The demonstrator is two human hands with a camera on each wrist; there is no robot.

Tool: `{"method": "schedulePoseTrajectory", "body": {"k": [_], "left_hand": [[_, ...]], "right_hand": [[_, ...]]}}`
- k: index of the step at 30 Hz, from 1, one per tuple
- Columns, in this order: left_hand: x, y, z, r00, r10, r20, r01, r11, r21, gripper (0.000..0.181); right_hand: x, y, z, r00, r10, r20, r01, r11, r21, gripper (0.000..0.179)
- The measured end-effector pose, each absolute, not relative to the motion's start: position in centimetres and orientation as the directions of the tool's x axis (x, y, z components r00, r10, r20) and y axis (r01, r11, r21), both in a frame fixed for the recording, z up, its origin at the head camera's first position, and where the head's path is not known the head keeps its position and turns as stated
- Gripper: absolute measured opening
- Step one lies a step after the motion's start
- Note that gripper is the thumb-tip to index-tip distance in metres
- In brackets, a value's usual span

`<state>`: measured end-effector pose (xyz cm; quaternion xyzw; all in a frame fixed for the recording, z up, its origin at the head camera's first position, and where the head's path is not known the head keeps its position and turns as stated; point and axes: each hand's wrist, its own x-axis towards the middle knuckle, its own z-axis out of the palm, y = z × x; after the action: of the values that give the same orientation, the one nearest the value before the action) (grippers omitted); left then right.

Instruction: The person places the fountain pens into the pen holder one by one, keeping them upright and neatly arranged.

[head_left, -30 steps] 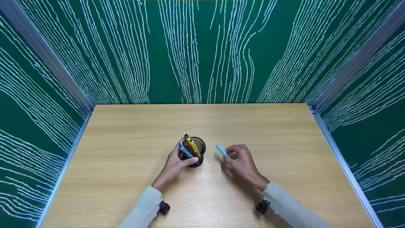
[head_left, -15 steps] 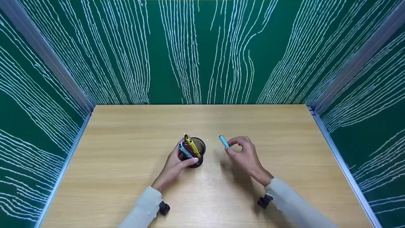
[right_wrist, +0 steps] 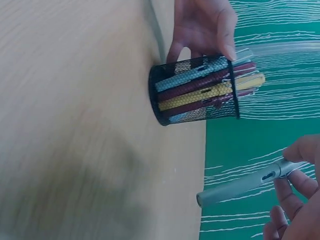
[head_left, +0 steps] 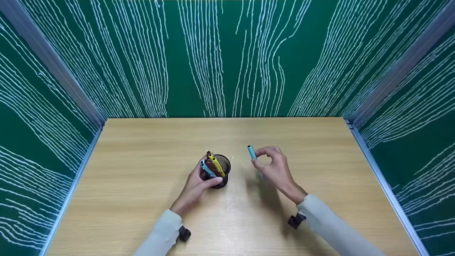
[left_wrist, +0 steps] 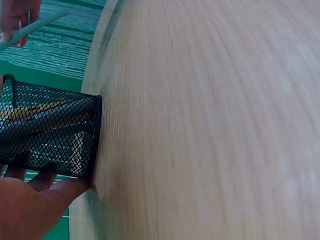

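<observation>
My left hand [head_left: 194,186] grips a black mesh pen holder [head_left: 227,170] standing on the table, its thumb along the near side. Several pens lean inside, among them yellow pens [head_left: 217,166], a blue pen [head_left: 207,169] and dark red pens [right_wrist: 187,91]. To the right of the holder, my right hand [head_left: 279,170] pinches a light blue pen [head_left: 251,152] between thumb and fingers near one end. That pen is held raised, clear of the tabletop and apart from the holder. In the right wrist view, its free end points down toward the table.
The wooden table [head_left: 149,149] is enclosed by green panels [head_left: 227,89] with white wavy lines at the back and sides. Metal rails [head_left: 387,192] run along its side edges. A black wrist camera [head_left: 184,233] sits on the left wrist, another [head_left: 295,221] on the right.
My right hand has moved farther from me and lifted, and the light blue pen in it has turned from slanted to nearly upright. My left hand and the pen holder have stayed put.
</observation>
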<state>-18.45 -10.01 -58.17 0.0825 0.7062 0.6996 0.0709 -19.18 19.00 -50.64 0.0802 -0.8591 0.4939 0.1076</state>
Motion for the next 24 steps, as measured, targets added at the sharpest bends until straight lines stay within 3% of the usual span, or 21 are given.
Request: {"method": "schedulePoseTrajectory", "body": {"k": [24], "left_hand": [[-18.6,-10.0,-58.2,-0.977,0.212,0.020,0.028,0.039,0.999,0.099]], "right_hand": [[-20.1,16.4,-48.5,-0.929,-0.090,0.358,-0.356,0.473,-0.806,0.018]]}}
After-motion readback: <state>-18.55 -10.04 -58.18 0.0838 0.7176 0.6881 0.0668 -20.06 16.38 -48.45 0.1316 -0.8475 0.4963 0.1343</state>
